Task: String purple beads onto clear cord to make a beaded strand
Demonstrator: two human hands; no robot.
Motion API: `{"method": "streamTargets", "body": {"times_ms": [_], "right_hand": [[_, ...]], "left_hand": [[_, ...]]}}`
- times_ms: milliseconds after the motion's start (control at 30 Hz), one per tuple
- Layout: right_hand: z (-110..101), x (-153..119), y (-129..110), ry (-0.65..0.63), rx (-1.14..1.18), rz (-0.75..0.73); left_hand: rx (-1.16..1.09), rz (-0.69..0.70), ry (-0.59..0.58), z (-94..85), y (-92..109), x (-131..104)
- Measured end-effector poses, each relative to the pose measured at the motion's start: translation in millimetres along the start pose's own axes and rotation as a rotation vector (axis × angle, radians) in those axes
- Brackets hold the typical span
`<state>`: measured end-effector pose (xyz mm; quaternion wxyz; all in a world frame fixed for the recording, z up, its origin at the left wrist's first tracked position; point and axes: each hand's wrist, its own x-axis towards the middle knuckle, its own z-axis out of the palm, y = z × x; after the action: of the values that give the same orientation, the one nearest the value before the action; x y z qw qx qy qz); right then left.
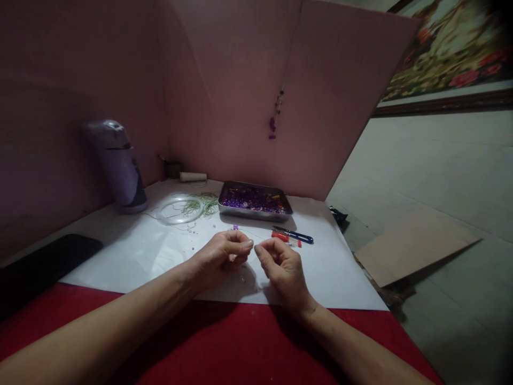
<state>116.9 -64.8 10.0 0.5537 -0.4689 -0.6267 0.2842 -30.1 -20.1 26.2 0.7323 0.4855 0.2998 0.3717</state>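
Note:
Above the front of the white sheet, my left hand [225, 254] is closed in a pinch, thumb against forefinger. My right hand [280, 263] faces it, also pinching, with a small gap between the two sets of fingertips. Whatever they hold is too fine to make out. A thin thread seems to run over the sheet just behind them. Beyond the hands stands a metal tray [256, 215] of purple beads [244, 199]. Blue thread snips [294, 235] and a small red-capped case [279, 236] lie behind my right hand. A tiny purple piece [235, 227] sits behind my left.
A clear plastic ring [179, 218], tangled green threads [205, 204] and a thread spool [193, 177] lie at the back left. The lilac bottle [120, 171] stands by the pink wall [224, 107]. A beaded strand [273, 123] hangs there. A black flat object [48, 267] lies left.

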Motion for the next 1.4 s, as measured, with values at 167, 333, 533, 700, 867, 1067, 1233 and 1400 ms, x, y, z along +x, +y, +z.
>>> {"method": "streamTargets", "body": {"times_ms": [167, 333, 533, 700, 867, 1067, 1233, 1400], "right_hand": [[-2, 1, 3, 0.082, 0.009, 0.035], [-4, 2, 4, 0.108, 0.025, 0.048], [-4, 4, -1, -0.027, 0.247, 0.118], [-2, 5, -8, -0.080, 0.346, 0.186], [-9, 8, -15, -0.051, 0.371, 0.173], [-19, 18, -19, 0.009, 0.493, 0.141], [-19, 24, -30, 0.061, 0.556, 0.122], [-15, 26, -41, 0.070, 0.602, 0.110]], "left_hand": [[0.019, 0.025, 0.030, -0.2, 4, 0], [0.019, 0.059, 0.069, 2.2, 11, -3], [0.031, 0.097, 0.088, 5.5, 17, -5], [0.054, 0.111, 0.071, 6.2, 17, -6], [-0.018, 0.110, 0.060, 4.6, 17, -5], [-0.076, 0.002, 0.032, 1.1, 12, -1], [-0.031, -0.111, -0.022, 7.3, 2, 0], [-0.040, -0.211, -0.155, 12.1, -10, 0]]}}
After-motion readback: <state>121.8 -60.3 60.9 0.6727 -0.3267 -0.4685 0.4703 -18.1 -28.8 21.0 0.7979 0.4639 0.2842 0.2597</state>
